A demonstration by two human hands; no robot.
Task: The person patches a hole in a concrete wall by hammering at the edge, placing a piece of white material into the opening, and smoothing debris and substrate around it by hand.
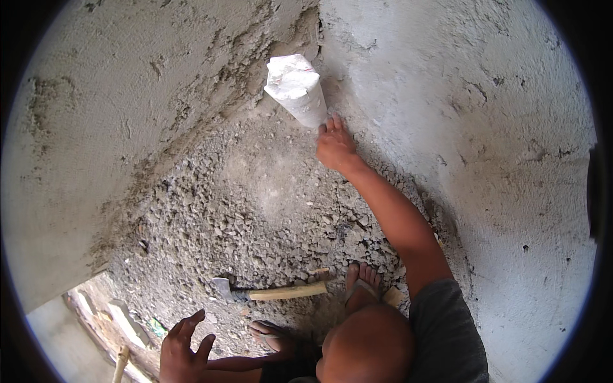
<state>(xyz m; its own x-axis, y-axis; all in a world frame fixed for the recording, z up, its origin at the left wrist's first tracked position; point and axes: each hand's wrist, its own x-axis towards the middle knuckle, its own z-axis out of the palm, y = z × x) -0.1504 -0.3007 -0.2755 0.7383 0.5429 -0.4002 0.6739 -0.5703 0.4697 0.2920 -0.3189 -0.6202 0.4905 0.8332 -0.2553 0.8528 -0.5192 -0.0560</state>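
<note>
A white packet with a creased, folded top stands upright on the ground in the corner where two walls meet. My right hand reaches far forward to the foot of the packet on its right side. Its fingers are stretched out, with the fingertips at or very near the packet's lower edge; whether they touch it I cannot tell. Low on the left, my left hand hovers above the ground, thumb and fingers apart, holding nothing. Between my hands and feet lies a hatchet-like tool with a pale wooden handle and a metal head pointing left.
Rough grey plastered walls rise on the left and right. Loose rubble covers the ground, with a paler dusty patch before the packet. My sandalled feet are near the tool. Wood pieces lie at lower left.
</note>
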